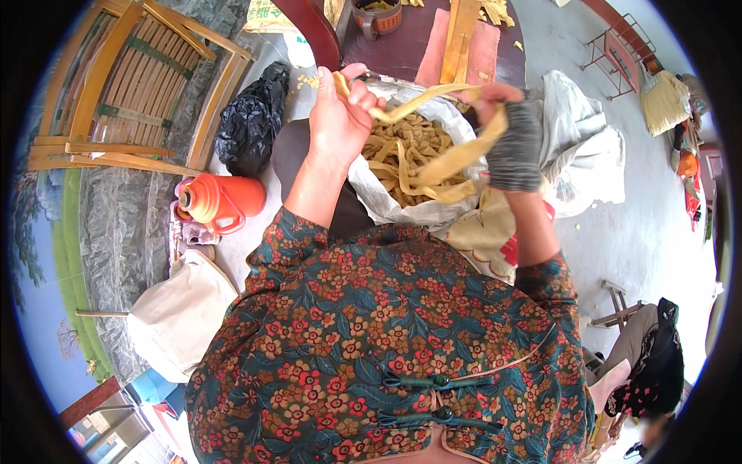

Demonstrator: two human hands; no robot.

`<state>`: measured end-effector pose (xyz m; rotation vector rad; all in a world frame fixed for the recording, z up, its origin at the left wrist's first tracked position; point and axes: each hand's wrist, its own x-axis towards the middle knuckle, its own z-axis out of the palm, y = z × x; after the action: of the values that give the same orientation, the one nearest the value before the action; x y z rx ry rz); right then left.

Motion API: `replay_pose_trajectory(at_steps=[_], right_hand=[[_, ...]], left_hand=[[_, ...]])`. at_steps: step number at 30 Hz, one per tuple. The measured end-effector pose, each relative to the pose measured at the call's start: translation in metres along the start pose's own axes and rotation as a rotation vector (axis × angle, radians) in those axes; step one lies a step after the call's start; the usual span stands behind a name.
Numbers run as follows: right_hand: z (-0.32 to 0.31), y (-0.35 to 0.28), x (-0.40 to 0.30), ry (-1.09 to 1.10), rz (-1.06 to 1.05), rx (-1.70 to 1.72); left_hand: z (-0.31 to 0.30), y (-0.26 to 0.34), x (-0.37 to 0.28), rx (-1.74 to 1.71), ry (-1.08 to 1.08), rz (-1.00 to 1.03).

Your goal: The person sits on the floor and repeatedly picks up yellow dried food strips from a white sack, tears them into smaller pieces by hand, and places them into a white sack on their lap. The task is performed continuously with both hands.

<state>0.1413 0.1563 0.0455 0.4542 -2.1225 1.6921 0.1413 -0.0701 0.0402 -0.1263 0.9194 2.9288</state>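
My left hand [343, 119] is bare and grips one end of a long yellow-tan strip [426, 100], material unclear. Farther along, my right hand [503, 133], in a grey fingerless glove, is closed on the same strip, which sags between the two hands and hangs in a loop below the right one. Under them a white woven sack [379, 206] stands with its mouth rolled back. Many short curled tan pieces [414, 136] fill it, and loose lengths of strip lie on top.
Beyond the sack is a dark red table [400, 46] bearing a brown cup [378, 18], a pink cloth [429, 58] and a wooden board [458, 52]. At left are a black plastic bag [252, 119] and an orange thermos flask [232, 197]. Another person [643, 359] is at lower right.
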Motion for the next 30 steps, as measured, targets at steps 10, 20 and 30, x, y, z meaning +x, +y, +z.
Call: replay_pose_trajectory(at_steps=[10, 20, 30], right_hand=[[0.017, 0.023, -0.015, -0.590, 0.474, -0.019], [0.010, 0.012, 0.003, -0.242, 0.730, 0.691], [-0.003, 0.011, 0.019, 0.046, 0.616, 0.572]], left_hand=[[0.015, -0.037, -0.021, 0.910, -0.217, 0.021], [0.012, -0.062, -0.023, 1.017, -0.386, -0.152], [-0.018, -0.077, 0.000, 1.220, -0.295, -0.021]])
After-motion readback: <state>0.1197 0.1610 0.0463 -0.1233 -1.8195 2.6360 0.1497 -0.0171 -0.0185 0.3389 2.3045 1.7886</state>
